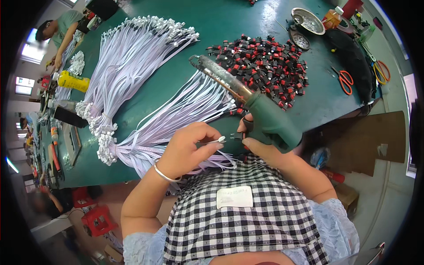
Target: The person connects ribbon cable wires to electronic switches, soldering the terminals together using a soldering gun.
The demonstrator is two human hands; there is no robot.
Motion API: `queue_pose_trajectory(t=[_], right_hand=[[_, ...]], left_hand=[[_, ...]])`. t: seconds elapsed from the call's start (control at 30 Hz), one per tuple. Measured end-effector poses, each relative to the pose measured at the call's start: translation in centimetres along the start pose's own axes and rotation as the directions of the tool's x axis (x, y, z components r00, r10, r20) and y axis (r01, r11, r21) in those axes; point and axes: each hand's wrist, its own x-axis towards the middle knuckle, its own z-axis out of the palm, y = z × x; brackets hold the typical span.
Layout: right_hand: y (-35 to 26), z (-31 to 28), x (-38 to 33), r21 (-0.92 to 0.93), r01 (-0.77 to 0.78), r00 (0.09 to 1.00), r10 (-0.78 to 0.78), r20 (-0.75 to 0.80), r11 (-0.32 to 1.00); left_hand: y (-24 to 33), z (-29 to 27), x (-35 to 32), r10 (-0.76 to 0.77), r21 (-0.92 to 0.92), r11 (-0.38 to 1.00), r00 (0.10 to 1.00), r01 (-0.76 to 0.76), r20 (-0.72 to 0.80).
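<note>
Over the smooth dark-green tabletop (324,104), left hand (187,148) clamps fingers on a small white plastic connector (221,139), right hand (260,143) on a black two-pronged block (240,136); best keep both aligned.

No words or numbers can be read clearly. A white rectangular label (234,197) sits on the front of the black-and-white checked apron (194,221), bearing rows of faint marks that are too pale and blurred to make out. Dark print shows on the side of the yellow bottle (73,81) at the left of the green counter (318,88), too small to tell. Any print on the pale flat cables (128,66) is likewise too fine to make out.
</note>
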Motion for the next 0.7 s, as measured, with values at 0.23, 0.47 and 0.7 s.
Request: queue_pose_trajectory(t=[0.23,0.47,0.7], right_hand=[[-0.8,1.2,0.5,0.160,-0.153,0.977,0.173,-0.121,0.975],[-0.1,1.9,0.8,0.153,-0.122,0.980,0.144,-0.139,0.981],[0.5,1.1,0.7,0.134,-0.152,0.984,0.162,-0.069,0.979]], left_hand=[[-0.9,0.2,0.0,-0.066,-0.135,0.989,0.998,0.066,0.006],[-0.6,0.9,0.0,-0.136,-0.428,0.896,0.991,0.117,-0.014],[-0.9,1.0,0.4,-0.163,-0.378,0.909,0.984,0.176,0.064]])
